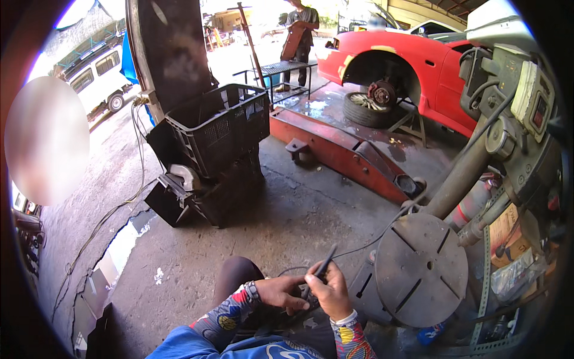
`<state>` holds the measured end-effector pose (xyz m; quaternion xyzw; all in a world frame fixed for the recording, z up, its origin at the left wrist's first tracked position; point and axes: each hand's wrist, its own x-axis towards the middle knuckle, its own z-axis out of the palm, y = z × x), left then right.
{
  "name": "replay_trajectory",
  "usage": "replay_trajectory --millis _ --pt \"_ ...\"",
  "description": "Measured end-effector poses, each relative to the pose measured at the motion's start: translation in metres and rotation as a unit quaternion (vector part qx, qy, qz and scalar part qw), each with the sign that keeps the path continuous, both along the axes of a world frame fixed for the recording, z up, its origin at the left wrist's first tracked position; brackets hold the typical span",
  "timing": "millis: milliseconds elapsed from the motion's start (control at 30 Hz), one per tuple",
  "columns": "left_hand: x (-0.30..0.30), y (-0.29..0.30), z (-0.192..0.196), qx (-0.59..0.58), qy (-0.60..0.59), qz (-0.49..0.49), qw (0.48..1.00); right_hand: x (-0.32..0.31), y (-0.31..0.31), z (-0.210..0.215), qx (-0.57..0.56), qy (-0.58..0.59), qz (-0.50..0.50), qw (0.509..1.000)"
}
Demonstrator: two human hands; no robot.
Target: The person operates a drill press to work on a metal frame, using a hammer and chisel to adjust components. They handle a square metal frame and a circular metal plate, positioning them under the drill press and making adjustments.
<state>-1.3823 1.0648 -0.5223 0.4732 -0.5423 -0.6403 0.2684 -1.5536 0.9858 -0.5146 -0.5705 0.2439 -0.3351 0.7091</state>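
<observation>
From my remote seat I am looking down into a garage where the grey concrete floor (227, 239) is spreading out, stained and cracked, between the equipment. A black plastic crate (218, 128) is sitting on a dark stand ahead, a long red floor jack (341, 155) is lying beyond it, and a red car body (400, 66) is standing farther back, with a loose wheel (366, 113) resting under its open arch. Near the back, another person (302, 36) is standing behind a small metal rack (284, 70). On my right, a round slotted metal plate (422, 269) is filling the space beside a heavy machine column. At the bottom, I am seeing the right hand (332, 294) with its thumb and fingers clamping on a thin dark rod (326, 263). The left hand (281, 293) is curling its fingers by the rod's lower end; I cannot tell whether they are gripping it. The rod is slanting between the two hands, its upper end poking out above the right fingers, away from the body.
</observation>
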Motion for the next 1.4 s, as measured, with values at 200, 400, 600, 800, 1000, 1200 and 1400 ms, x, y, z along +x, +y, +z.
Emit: replay_trajectory --millis 200,400,600,800,1000,1200,1400 --pt "0.014 0.016 -0.022 0.212 0.055 0.119 0.968 0.009 0.016 -0.001 -0.092 0.084 -0.016 0.992" --pt "0.044 0.008 -0.018 -0.109 0.461 0.396 0.787 0.013 0.018 0.005 -0.034 -0.002 0.010 0.999" --pt "0.144 0.019 0.011 -0.163 0.603 0.513 0.589 0.011 0.019 -0.009 0.157 -0.124 0.035 0.979" --pt "0.113 0.011 -0.021 -0.034 0.388 0.614 0.687 0.032 0.004 -0.001 0.162 -0.099 -0.056 0.980" --pt "0.072 0.005 -0.024 -0.050 0.205 0.084 0.974 0.048 -0.035 0.009 0.147 -0.124 -0.119 0.974" --pt "0.084 -0.024 -0.018 -0.242 0.342 0.340 0.842 0.055 -0.073 -0.030 0.262 -0.092 -0.082 0.957" --pt "0.096 -0.077 -0.069 0.104 0.452 0.591 0.660 0.070 -0.127 -0.145 0.572 -0.031 -0.139 0.808"
